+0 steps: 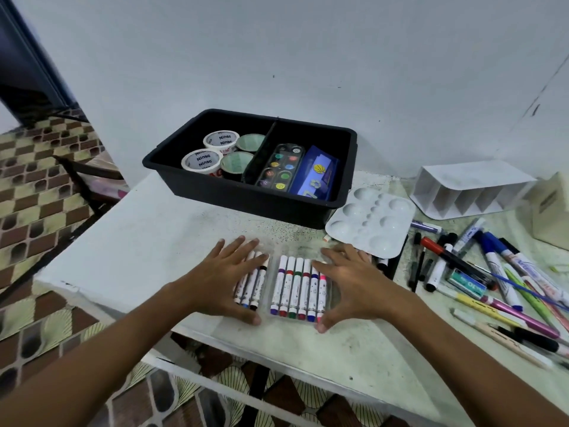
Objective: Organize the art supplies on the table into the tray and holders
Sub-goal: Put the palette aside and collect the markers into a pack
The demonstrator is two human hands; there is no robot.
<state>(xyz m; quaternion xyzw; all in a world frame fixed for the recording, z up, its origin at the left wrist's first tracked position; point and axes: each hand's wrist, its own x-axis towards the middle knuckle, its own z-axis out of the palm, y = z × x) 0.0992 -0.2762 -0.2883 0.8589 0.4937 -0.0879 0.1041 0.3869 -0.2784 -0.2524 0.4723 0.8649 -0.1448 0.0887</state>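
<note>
1. The marker set [284, 285] lies in a clear plastic case at the near edge of my bench [147, 241]: white barrels with coloured caps at both ends.
2. I count six markers in the right half and three showing in the left; my fingers may hide more. The black tray [215, 186] behind holds four tape rolls [201, 160].
3. My left hand [224, 272] lies flat with straight fingers on the left half. My right hand [348, 278] rests spread at the case's right edge, gripping nothing.
</note>
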